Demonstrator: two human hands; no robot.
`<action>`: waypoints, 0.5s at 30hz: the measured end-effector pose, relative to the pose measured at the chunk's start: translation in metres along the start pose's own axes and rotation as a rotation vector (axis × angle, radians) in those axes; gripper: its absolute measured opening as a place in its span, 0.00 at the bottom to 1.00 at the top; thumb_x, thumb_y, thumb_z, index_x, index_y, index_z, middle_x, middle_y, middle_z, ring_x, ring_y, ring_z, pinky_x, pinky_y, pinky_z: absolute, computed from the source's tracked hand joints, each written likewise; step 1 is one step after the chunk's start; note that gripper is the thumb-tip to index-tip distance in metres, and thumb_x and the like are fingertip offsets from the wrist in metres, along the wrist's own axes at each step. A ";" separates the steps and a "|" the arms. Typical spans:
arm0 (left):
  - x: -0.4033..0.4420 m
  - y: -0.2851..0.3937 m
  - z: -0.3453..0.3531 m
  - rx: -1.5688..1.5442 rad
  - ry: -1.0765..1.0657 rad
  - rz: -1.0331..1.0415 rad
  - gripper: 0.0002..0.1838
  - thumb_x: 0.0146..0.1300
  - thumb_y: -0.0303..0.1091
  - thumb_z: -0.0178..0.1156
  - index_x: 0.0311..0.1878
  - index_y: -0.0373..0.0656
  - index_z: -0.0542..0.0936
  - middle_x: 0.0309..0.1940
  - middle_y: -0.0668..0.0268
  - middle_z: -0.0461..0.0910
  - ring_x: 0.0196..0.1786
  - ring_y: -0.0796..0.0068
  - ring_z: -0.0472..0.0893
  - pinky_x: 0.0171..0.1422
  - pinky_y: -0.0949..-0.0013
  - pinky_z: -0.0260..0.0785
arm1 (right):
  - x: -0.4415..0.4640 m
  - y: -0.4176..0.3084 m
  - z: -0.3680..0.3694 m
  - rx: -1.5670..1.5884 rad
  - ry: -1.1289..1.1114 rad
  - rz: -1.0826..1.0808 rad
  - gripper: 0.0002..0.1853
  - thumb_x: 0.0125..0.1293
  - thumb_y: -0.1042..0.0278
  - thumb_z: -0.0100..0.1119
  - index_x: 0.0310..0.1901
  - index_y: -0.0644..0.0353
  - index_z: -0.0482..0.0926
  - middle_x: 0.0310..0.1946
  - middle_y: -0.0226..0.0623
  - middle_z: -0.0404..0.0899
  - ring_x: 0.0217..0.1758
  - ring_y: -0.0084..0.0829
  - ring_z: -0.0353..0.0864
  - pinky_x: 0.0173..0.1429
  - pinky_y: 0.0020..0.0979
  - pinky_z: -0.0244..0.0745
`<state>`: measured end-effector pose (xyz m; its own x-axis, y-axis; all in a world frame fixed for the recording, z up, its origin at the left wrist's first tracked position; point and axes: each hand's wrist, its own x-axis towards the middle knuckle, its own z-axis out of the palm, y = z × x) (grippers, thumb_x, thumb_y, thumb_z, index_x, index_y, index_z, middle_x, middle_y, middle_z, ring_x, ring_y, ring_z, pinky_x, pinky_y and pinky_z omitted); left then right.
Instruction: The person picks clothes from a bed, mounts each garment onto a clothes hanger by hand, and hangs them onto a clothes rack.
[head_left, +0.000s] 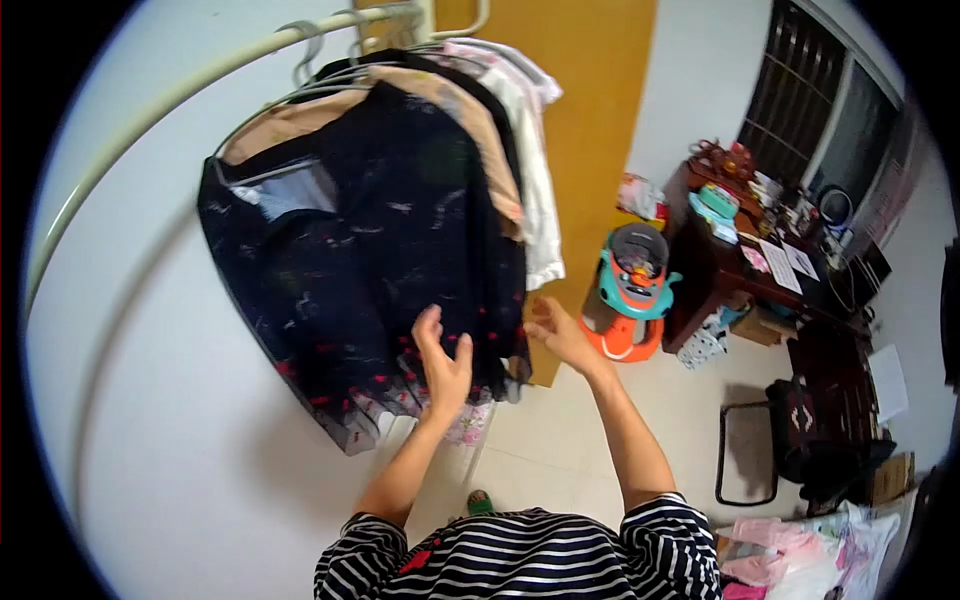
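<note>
A dark navy blouse [400, 240] with red and pale specks hangs at the front of a clothes rack. My left hand [445, 372] is in front of its lower part, thumb and fingers spread, holding nothing. By the blouse's right edge, near the sleeve end, is my right hand [565, 338]. Its fingers are curved and apart, with no cloth visible between them. Behind the blouse hang a peach garment [480, 135] and a white garment [540, 215]. A grey hanger [240, 178] shows at the blouse's neckline.
The cream rack rail [185, 88] curves across the upper left. A wooden door [585, 110] stands behind the clothes. An orange and teal ride-on toy [635, 285], a cluttered dark desk [705, 265] and a black chair [800, 425] are at right. Clothes [790, 560] lie piled at lower right.
</note>
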<state>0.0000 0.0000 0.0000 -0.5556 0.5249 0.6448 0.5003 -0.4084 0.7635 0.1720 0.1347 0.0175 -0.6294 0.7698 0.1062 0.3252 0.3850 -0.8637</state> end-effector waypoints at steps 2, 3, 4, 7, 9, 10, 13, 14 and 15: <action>-0.024 -0.005 0.023 -0.044 -0.168 -0.015 0.29 0.57 0.23 0.58 0.62 0.36 0.61 0.59 0.52 0.63 0.62 0.55 0.64 0.65 0.60 0.60 | -0.030 0.005 -0.008 -0.069 -0.019 0.068 0.27 0.65 0.63 0.58 0.61 0.68 0.63 0.56 0.47 0.71 0.53 0.35 0.76 0.55 0.34 0.72; -0.036 0.018 0.035 0.024 -0.304 0.009 0.28 0.56 0.22 0.58 0.61 0.36 0.62 0.58 0.52 0.63 0.62 0.56 0.65 0.65 0.60 0.61 | -0.059 0.017 -0.015 0.008 0.049 0.040 0.27 0.65 0.63 0.58 0.61 0.68 0.63 0.56 0.47 0.71 0.53 0.35 0.76 0.55 0.34 0.72; -0.057 0.032 0.063 -0.037 -0.377 -0.032 0.28 0.56 0.22 0.58 0.61 0.37 0.63 0.58 0.52 0.64 0.62 0.55 0.65 0.64 0.60 0.61 | -0.087 0.026 -0.040 -0.014 0.008 0.063 0.27 0.64 0.63 0.58 0.60 0.68 0.65 0.56 0.48 0.71 0.54 0.37 0.76 0.56 0.35 0.72; -0.108 0.073 0.129 -0.103 -0.621 -0.024 0.26 0.56 0.23 0.58 0.60 0.38 0.65 0.58 0.54 0.64 0.61 0.56 0.66 0.63 0.61 0.62 | -0.170 0.039 -0.101 -0.122 -0.007 0.177 0.26 0.65 0.59 0.56 0.59 0.68 0.67 0.54 0.51 0.74 0.58 0.40 0.74 0.59 0.36 0.70; -0.142 0.094 0.166 -0.146 -0.769 0.023 0.26 0.56 0.23 0.58 0.59 0.38 0.66 0.58 0.55 0.64 0.61 0.55 0.67 0.63 0.61 0.62 | -0.225 0.050 -0.131 -0.073 0.064 0.239 0.26 0.66 0.58 0.55 0.60 0.68 0.67 0.54 0.51 0.74 0.58 0.40 0.74 0.60 0.35 0.69; -0.160 0.108 0.181 -0.184 -0.823 0.046 0.26 0.56 0.23 0.58 0.59 0.38 0.66 0.58 0.55 0.64 0.61 0.55 0.67 0.63 0.61 0.62 | -0.253 0.056 -0.143 -0.071 0.126 0.268 0.26 0.66 0.58 0.55 0.60 0.68 0.67 0.54 0.51 0.74 0.58 0.40 0.74 0.60 0.35 0.69; -0.211 0.156 0.228 -0.257 -1.009 0.103 0.25 0.58 0.23 0.58 0.60 0.41 0.67 0.59 0.58 0.64 0.61 0.61 0.69 0.60 0.60 0.67 | -0.339 0.072 -0.178 -0.040 0.336 0.316 0.25 0.65 0.58 0.56 0.57 0.69 0.69 0.50 0.53 0.76 0.55 0.43 0.76 0.57 0.36 0.71; -0.227 0.176 0.239 -0.294 -1.076 0.091 0.24 0.58 0.23 0.57 0.60 0.41 0.67 0.59 0.58 0.65 0.60 0.61 0.70 0.60 0.60 0.68 | -0.367 0.076 -0.188 -0.047 0.366 0.365 0.25 0.66 0.59 0.55 0.58 0.68 0.68 0.52 0.52 0.75 0.56 0.41 0.76 0.58 0.36 0.70; -0.243 0.194 0.251 -0.328 -1.143 0.082 0.24 0.59 0.23 0.57 0.60 0.41 0.67 0.58 0.58 0.65 0.59 0.61 0.71 0.59 0.60 0.68 | -0.395 0.080 -0.197 -0.052 0.396 0.412 0.25 0.66 0.59 0.54 0.59 0.68 0.67 0.53 0.51 0.75 0.57 0.40 0.75 0.59 0.35 0.69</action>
<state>0.3986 -0.0190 -0.0173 0.4669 0.7816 0.4137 0.2204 -0.5559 0.8015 0.5853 -0.0381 0.0035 -0.1346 0.9897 -0.0489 0.5286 0.0300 -0.8484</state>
